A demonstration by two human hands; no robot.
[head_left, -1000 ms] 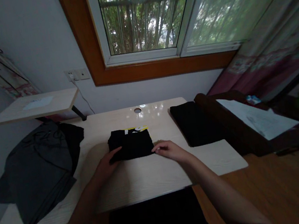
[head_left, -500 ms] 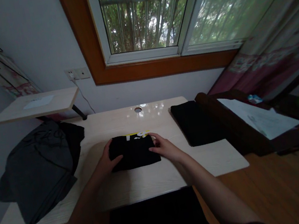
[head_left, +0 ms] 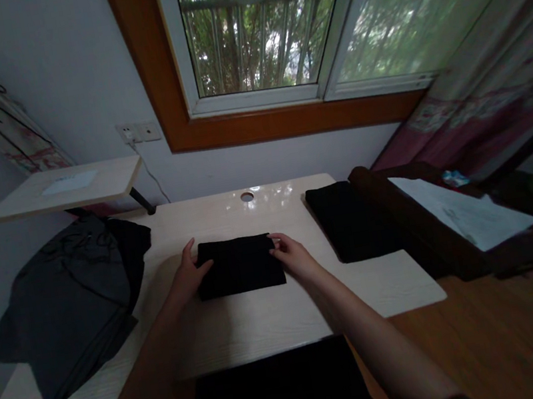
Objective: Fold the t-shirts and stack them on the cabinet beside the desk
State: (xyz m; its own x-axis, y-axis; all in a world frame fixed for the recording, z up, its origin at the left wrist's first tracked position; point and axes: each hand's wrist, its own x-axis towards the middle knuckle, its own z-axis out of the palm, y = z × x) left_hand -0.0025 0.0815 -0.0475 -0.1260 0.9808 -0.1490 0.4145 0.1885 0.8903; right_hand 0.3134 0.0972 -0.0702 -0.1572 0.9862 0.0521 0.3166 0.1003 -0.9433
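A folded black garment point(head_left: 239, 268) lies as a flat rectangle on the pale desk, between my two hands. My left hand point(head_left: 189, 276) is at its left edge, the thumb resting on the cloth and the fingers spread apart. At the upper right corner, my right hand point(head_left: 294, 254) has its fingers and thumb on the edge of the garment. Its other fingers curl partly out of sight.
A loose heap of dark grey clothing point(head_left: 72, 297) covers the desk's left side, below a small raised shelf point(head_left: 111, 177). On the right lies a folded black cloth point(head_left: 356, 226), beside a dark wooden piece with white paper point(head_left: 460, 209). The desk point(head_left: 261, 328) meets the window wall.
The garment's top edge has been folded over, so the yellow and white print no longer shows. My left hand has loosened, its fingers lifting off the left edge.
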